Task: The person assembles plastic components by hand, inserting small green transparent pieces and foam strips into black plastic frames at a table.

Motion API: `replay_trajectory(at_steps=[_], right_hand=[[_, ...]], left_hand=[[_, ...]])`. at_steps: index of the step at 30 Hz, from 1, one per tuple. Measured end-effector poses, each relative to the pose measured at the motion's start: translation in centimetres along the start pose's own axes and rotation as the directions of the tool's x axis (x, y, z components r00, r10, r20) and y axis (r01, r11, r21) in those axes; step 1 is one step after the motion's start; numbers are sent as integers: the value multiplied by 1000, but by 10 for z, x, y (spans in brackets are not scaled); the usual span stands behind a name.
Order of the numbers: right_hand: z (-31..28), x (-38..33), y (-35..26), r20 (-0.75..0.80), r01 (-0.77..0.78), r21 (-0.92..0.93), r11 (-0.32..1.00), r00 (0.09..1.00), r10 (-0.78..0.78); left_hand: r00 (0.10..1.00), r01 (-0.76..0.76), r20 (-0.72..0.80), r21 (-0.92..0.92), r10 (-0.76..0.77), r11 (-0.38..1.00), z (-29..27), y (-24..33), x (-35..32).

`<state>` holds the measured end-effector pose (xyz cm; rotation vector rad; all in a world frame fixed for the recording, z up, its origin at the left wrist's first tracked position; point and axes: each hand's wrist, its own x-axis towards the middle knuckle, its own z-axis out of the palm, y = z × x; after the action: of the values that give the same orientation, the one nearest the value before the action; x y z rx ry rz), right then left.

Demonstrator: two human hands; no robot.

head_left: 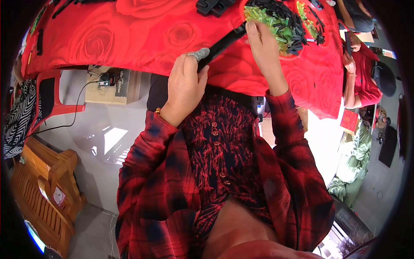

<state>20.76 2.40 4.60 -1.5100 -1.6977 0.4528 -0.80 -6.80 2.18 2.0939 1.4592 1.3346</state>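
A long, flat black strip (226,42) slants up to the right over the near edge of the table. My left hand (183,84) is closed round its lower end, and a grey speckled covering (201,53) shows at that hand's fingertip. At the upper end, the fingers of my right hand (264,45) are closed on the strip, partly hiding its tip. Just beyond my right hand is a red round tray (290,57) heaped with green translucent pieces (263,17) and small black pieces (297,32).
The red rose-patterned cloth (142,41) covers the table. Black molded parts (214,6) lie at the far edge. Another person's hands (350,56) hold a dark piece at the right. A red chair (51,93), wooden box (112,88) and wooden bench (45,194) stand at the left.
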Motion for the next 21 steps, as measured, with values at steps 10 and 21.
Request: replay_trajectory(at_steps=[10, 21], right_hand=[[-14, -13, -59, 70, -134, 465, 875, 991, 115], [-13, -18, -65, 115, -117, 397, 910, 990, 77]], left_hand=[[667, 725, 629, -671, -399, 155, -24, 24, 21], [490, 807, 866, -495, -104, -321, -18, 15, 16]])
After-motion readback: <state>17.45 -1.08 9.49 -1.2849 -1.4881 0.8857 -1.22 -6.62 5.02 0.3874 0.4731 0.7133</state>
